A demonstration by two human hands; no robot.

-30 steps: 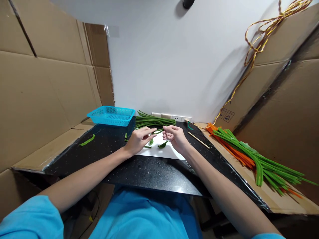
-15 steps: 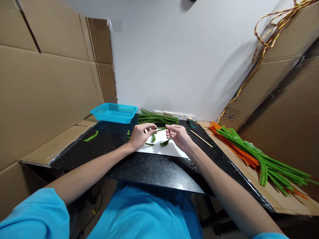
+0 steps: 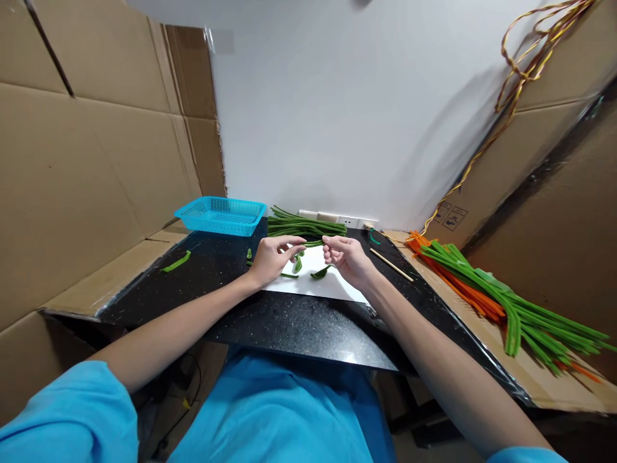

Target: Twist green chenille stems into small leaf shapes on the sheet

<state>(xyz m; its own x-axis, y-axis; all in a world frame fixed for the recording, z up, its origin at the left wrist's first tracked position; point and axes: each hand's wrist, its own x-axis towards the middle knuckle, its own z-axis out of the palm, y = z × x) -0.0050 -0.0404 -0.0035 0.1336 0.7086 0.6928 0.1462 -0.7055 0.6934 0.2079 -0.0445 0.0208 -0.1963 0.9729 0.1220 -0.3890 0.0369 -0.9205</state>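
Observation:
My left hand [image 3: 274, 258] and my right hand [image 3: 346, 256] hover over a white sheet [image 3: 318, 284] on the black counter [image 3: 270, 325]. Both pinch the ends of one short green pipe cleaner [image 3: 314, 244] stretched between them. Bent green pieces [image 3: 319, 273] lie on the sheet under my hands. A pile of dark green pipe cleaners [image 3: 303, 227] rests just behind, near the wall.
A blue plastic basket [image 3: 220, 215] stands at the back left. One green piece [image 3: 176, 262] lies on the cardboard at left. A thin wooden stick [image 3: 391, 265] and a heap of orange and green pipe cleaners [image 3: 501, 302] lie to the right. Cardboard walls enclose both sides.
My hands have risen slightly and drawn apart a little, with the green pipe cleaner now held straight between them. The camera view shifted a little.

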